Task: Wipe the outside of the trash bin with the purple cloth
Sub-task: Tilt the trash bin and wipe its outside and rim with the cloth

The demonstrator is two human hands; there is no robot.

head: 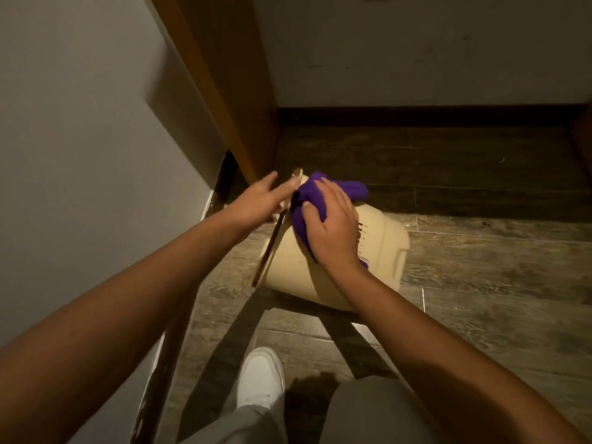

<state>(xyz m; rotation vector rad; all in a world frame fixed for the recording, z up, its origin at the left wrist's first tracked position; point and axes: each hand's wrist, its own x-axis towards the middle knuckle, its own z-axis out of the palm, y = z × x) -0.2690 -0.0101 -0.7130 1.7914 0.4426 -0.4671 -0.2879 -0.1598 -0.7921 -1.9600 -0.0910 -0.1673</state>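
Observation:
A cream plastic trash bin (381, 248) lies tipped on its side on the wooden floor, its rim facing left. My left hand (259, 200) grips the bin's rim at the upper left. My right hand (333, 229) presses the bunched purple cloth (312, 200) flat against the bin's upper side wall. Part of the cloth sticks out beyond my fingers toward the far right, and a small piece shows below my wrist. The bin's opening is hidden from me.
A white wall (80, 155) runs along the left, with an orange-brown wooden panel (237, 91) standing just behind the bin. A dark baseboard (416, 115) lines the far wall. My white shoe (261, 376) and grey trouser legs are below the bin.

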